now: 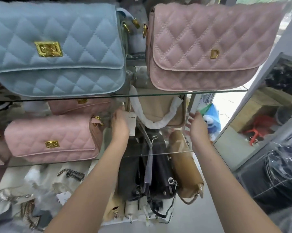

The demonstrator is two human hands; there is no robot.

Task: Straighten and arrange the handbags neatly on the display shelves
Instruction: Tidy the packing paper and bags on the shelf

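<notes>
Glass shelf (192, 93) up top carries blue quilted bag (57, 47) L, pink quilted bag (209, 47) R. Beige bag (158, 106) sits one shelf lower, btwn both hands: left hand (120, 126) fingers loose at its tag (131, 121), right hand (199, 128) fingers straight, just beside.

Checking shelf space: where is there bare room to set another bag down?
Middle glass shelf: bare glass before the beige bag, between the lower pink bag and the shelf's right edge. Top shelf crowded: blue bag and upper pink bag leave only a strap-filled gap.
</notes>
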